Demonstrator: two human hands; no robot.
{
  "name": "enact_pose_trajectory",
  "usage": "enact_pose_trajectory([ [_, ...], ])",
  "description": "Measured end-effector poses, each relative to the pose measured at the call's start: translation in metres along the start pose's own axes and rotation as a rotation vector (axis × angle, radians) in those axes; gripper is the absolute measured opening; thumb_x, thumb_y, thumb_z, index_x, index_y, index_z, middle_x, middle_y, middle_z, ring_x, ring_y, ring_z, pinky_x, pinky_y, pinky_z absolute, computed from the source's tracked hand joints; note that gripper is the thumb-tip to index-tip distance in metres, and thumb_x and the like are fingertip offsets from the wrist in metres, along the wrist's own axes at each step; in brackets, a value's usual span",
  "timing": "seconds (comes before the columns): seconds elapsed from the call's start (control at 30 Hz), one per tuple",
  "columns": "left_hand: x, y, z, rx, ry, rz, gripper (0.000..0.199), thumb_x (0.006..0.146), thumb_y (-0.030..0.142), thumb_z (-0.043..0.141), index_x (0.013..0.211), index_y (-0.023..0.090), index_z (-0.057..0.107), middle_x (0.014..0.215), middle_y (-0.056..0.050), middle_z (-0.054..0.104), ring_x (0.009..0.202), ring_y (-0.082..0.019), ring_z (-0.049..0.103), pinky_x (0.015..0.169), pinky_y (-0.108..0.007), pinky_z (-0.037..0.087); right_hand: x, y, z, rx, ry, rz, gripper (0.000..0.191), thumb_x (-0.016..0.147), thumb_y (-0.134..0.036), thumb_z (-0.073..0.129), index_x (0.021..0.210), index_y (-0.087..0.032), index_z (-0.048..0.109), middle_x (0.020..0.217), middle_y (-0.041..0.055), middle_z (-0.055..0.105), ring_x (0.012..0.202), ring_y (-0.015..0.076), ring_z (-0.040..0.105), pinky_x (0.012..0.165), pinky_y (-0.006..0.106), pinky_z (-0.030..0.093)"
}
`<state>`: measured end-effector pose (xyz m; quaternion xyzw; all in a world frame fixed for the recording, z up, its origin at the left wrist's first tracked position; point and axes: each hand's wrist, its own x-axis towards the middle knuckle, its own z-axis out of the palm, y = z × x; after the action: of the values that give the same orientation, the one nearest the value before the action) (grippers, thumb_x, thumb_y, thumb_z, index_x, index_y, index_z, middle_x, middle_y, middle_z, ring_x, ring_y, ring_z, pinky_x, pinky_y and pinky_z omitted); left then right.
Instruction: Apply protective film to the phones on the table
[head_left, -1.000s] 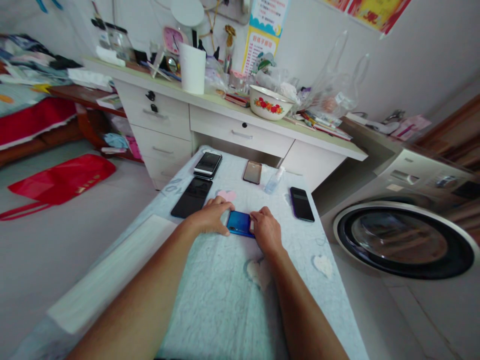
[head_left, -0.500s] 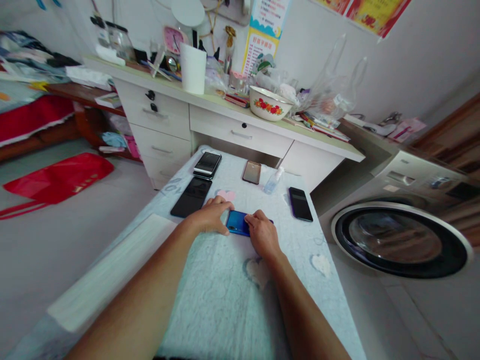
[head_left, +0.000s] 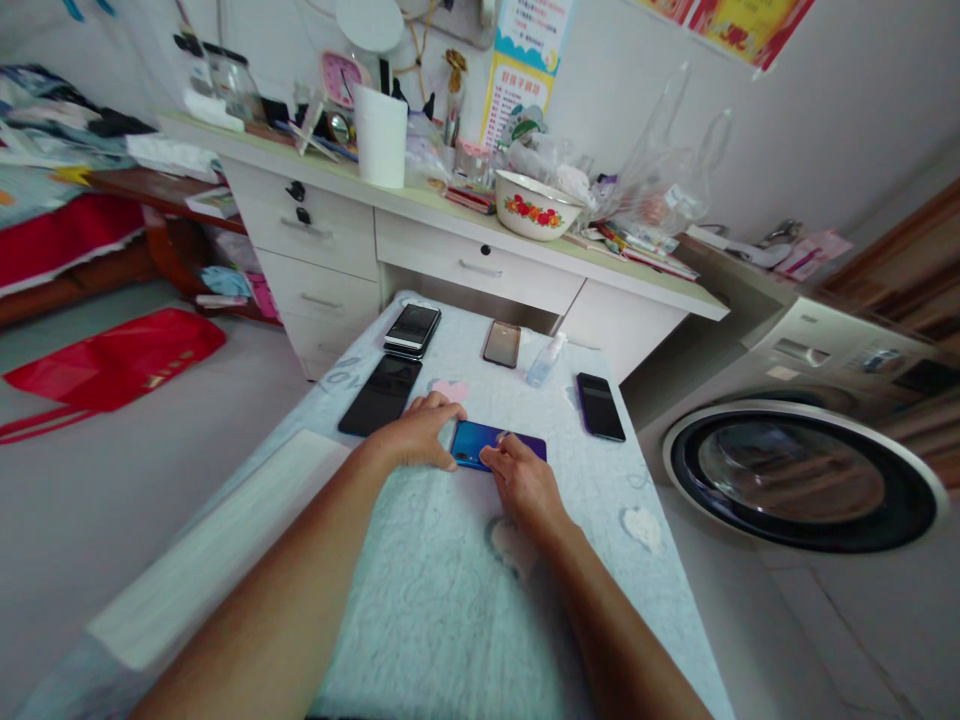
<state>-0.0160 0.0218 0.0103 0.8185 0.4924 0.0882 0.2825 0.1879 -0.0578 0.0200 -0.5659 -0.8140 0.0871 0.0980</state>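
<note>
Blue-purple phone (head_left: 474, 442): laid flat near the middle of the cloth-covered tabletop (head_left: 442, 590), back facing up.
Left hand (head_left: 427, 430): thumb and fingers spread, the phone's left end steadied between them.
Right hand (head_left: 521, 475): fingers bunched and pressed on the phone's back; whether anything is pinched cannot be told.
Spray bottle (head_left: 545, 361): placed beyond the phone, beside a brown-framed phone case (head_left: 502, 344).

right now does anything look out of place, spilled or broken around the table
The red bag lies flat on the floor with its strap trailing, which looks out of place. No spill shows on the table, and the blue phone lies flat under both hands. Fine scratches would be too small to see.
</note>
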Motion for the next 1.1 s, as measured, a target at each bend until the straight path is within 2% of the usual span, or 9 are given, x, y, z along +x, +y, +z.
enact_pose_trajectory([
  [0.13, 0.0, 0.0, 0.0, -0.005, -0.001, 0.001, 0.072, 0.052, 0.035, 0.078, 0.12, 0.03, 0.053, 0.124, -0.006, 0.044, 0.12, -0.029, 0.041, 0.099, -0.036, 0.039, 0.005, 0.009, 0.0, -0.006, 0.027, 0.084, 0.029, 0.096, -0.022, 0.04, 0.101, -0.029, 0.067, 0.105, 0.0019, 0.061, 0.09, 0.0155, 0.054, 0.072, 0.023, 0.039],
  [0.3, 0.0, -0.002, 0.002, -0.02, 0.005, 0.002, 0.072, 0.052, 0.034, 0.078, 0.119, 0.032, 0.053, 0.124, -0.004, 0.044, 0.12, -0.028, 0.041, 0.099, -0.036, 0.039, 0.01, 0.018, 0.0, -0.014, 0.047, 0.147, 0.023, 0.094, -0.025, 0.045, 0.099, -0.029, 0.067, 0.101, 0.0012, 0.06, 0.086, 0.0144, 0.054, 0.069, 0.021, 0.037],
  [0.53, 0.0, -0.002, 0.002, -0.015, 0.001, 0.0, 0.071, 0.052, 0.036, 0.078, 0.118, 0.032, 0.053, 0.125, -0.004, 0.044, 0.121, -0.029, 0.041, 0.1, -0.036, 0.038, 0.011, 0.028, 0.003, -0.042, 0.116, 0.239, 0.027, 0.096, -0.028, 0.042, 0.106, -0.03, 0.068, 0.099, 0.0031, 0.06, 0.086, 0.0157, 0.055, 0.068, 0.023, 0.035],
  [0.7, 0.001, -0.003, 0.003, -0.019, 0.011, 0.005, 0.072, 0.051, 0.035, 0.079, 0.118, 0.033, 0.053, 0.123, -0.004, 0.044, 0.12, -0.028, 0.041, 0.1, -0.036, 0.039, 0.012, 0.027, 0.004, -0.079, 0.131, 0.287, 0.028, 0.097, -0.028, 0.04, 0.1, -0.028, 0.068, 0.097, 0.0038, 0.058, 0.082, 0.0158, 0.053, 0.064, 0.024, 0.033],
  [1.0, 0.0, 0.001, 0.001, -0.004, 0.004, 0.005, 0.07, 0.051, 0.035, 0.077, 0.118, 0.031, 0.054, 0.121, -0.005, 0.044, 0.117, -0.028, 0.043, 0.1, -0.037, 0.038, 0.015, 0.017, 0.01, -0.095, 0.09, 0.186, 0.02, 0.095, -0.024, 0.044, 0.096, -0.025, 0.065, 0.098, 0.0025, 0.059, 0.085, 0.0154, 0.053, 0.067, 0.023, 0.034],
  [1.1, 0.0, 0.001, 0.001, 0.005, 0.006, 0.006, 0.071, 0.051, 0.035, 0.077, 0.118, 0.031, 0.053, 0.121, -0.005, 0.044, 0.117, -0.028, 0.043, 0.1, -0.037, 0.039, 0.015, 0.01, 0.01, -0.091, 0.082, 0.147, 0.025, 0.097, -0.024, 0.04, 0.095, -0.026, 0.064, 0.099, 0.0022, 0.061, 0.084, 0.0154, 0.053, 0.068, 0.023, 0.035],
])
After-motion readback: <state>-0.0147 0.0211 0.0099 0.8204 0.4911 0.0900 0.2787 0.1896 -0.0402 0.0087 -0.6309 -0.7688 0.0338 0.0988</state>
